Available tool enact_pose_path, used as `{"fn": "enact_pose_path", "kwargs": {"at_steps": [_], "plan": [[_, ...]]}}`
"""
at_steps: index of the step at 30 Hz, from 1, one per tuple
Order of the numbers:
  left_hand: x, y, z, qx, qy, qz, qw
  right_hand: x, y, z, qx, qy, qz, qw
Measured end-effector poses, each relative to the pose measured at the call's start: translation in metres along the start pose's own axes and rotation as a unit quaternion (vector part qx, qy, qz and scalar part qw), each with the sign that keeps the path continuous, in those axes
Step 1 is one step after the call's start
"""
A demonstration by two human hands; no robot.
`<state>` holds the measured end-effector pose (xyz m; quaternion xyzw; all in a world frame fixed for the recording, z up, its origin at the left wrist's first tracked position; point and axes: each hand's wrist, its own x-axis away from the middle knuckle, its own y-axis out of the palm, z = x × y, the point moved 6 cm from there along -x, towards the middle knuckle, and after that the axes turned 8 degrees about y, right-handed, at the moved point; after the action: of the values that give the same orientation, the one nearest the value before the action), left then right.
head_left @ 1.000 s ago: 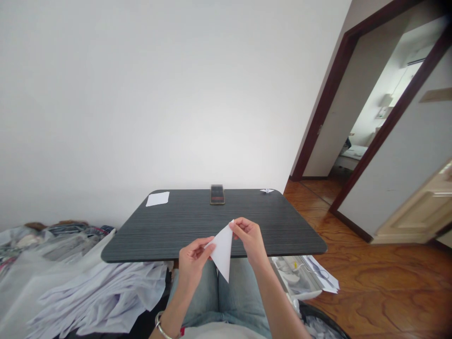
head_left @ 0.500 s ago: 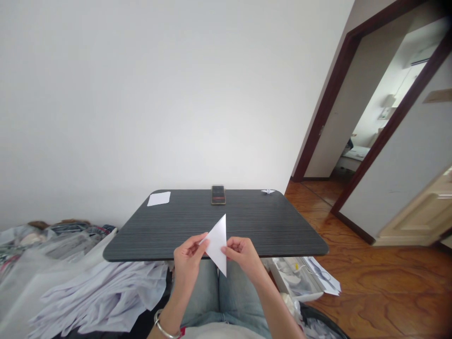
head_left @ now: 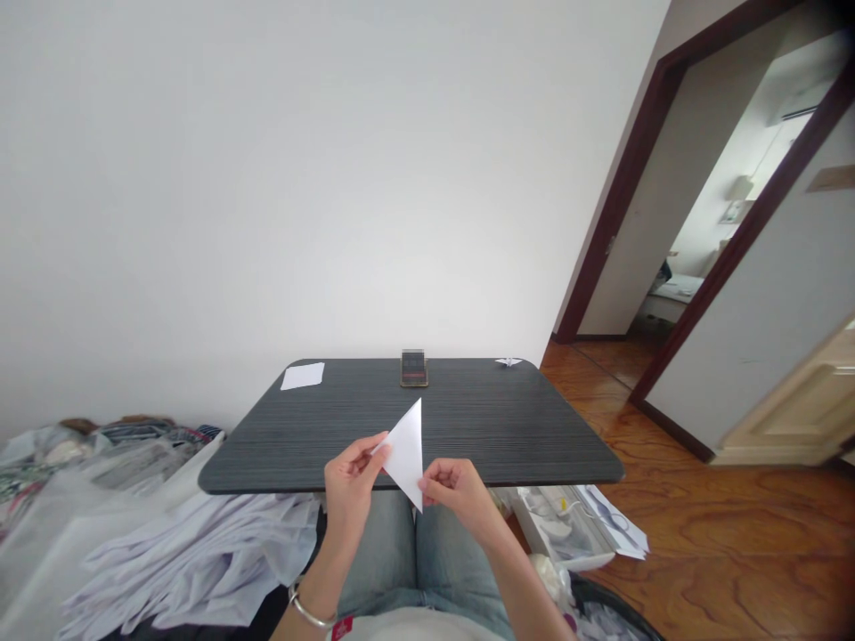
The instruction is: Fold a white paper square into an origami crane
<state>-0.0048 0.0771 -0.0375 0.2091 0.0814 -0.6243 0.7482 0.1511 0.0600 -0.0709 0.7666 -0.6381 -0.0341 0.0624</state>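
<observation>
A white sheet of paper folded into a triangle is held up over the near edge of the dark table. My left hand pinches its left corner between thumb and fingers. On the other side, my right hand is closed at the lower part of the long right edge, thumb and forefinger pressed together on it. One point of the triangle faces away from me and another hangs down past the table's edge. The other fingers of both hands are curled.
Flat white paper lies at the table's far left corner. A phone on a stand is at the back middle, and a small folded paper bird at the back right. White cloth is heaped at left; an open box sits at right.
My right hand has slid down along the paper's right edge toward its lower point. The paper and my left hand have shifted slightly left.
</observation>
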Motion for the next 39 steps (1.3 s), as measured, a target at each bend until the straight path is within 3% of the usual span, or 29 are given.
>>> {"fn": "enact_pose_path", "kwargs": {"at_steps": [16,26,32,39], "plan": [[0.001,-0.005,-0.006,0.022,-0.005,0.019,1.0,0.005,0.007,0.005,0.054,0.02,-0.065,0.996],[0.009,0.013,-0.005,0.027,-0.051,-0.061,0.996,-0.014,-0.003,-0.03,-0.031,-0.052,0.054,0.997],[0.011,0.015,-0.009,0.034,-0.06,-0.068,0.995,-0.015,-0.02,-0.044,-0.045,-0.078,0.128,0.988],[0.01,0.013,-0.013,0.037,-0.062,-0.054,0.996,-0.009,-0.002,-0.019,-0.049,-0.036,0.052,0.997]]}}
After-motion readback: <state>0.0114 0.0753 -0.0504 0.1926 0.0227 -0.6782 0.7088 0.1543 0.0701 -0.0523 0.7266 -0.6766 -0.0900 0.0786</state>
